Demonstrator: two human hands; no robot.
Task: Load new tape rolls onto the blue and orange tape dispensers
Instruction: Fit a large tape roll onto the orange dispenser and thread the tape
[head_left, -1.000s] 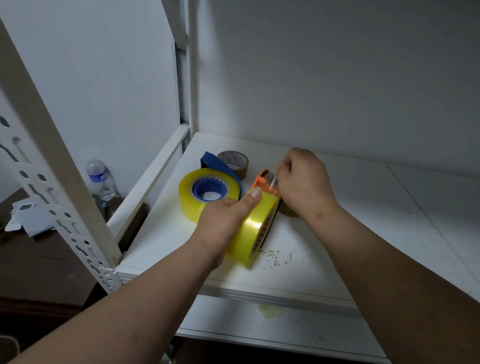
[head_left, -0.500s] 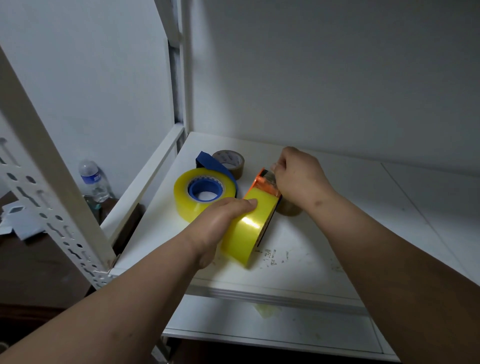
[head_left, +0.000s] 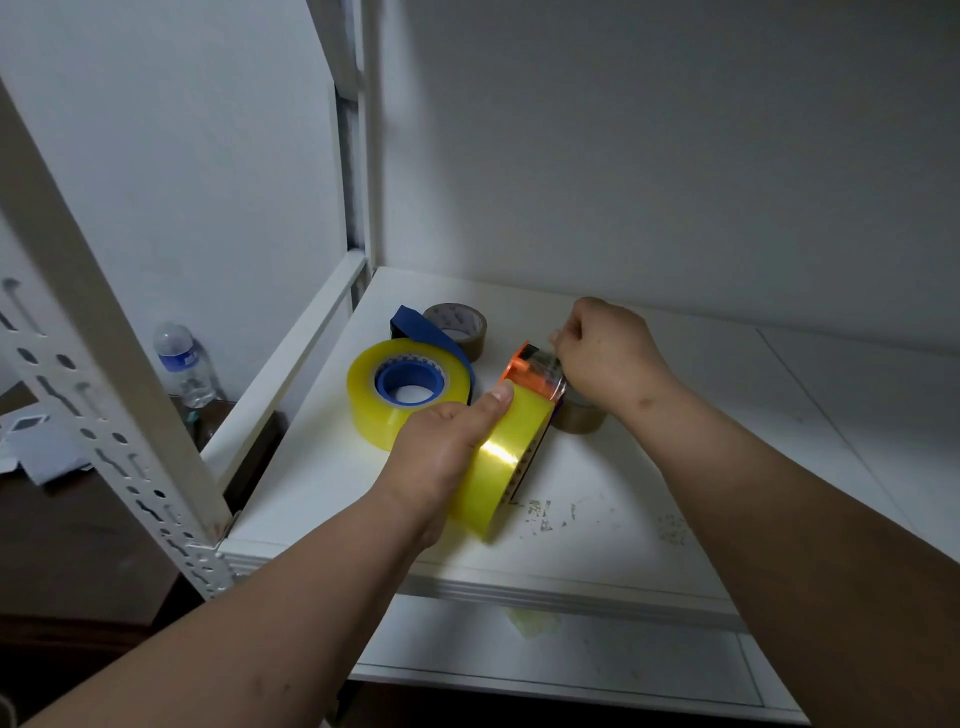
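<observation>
My left hand (head_left: 441, 447) grips a yellow tape roll (head_left: 506, 457) standing on edge on the white shelf (head_left: 649, 488), thumb along its top. The roll sits on the orange dispenser (head_left: 524, 366), whose orange front end shows above it. My right hand (head_left: 608, 353) pinches the clear tape end just above that front end, fingers curled. To the left lies the blue dispenser (head_left: 410, 379) flat on the shelf with another yellow roll (head_left: 374, 410) around its blue hub.
A brown tape roll (head_left: 460, 330) lies behind the blue dispenser; another brown roll (head_left: 579, 415) sits under my right wrist. The white perforated rack post (head_left: 104, 395) stands at the left, a water bottle (head_left: 182, 364) beyond it. The wall is close behind.
My right hand has drawn the tape end up and back, away from the orange dispenser's front. The left hand keeps its hold on the roll.
</observation>
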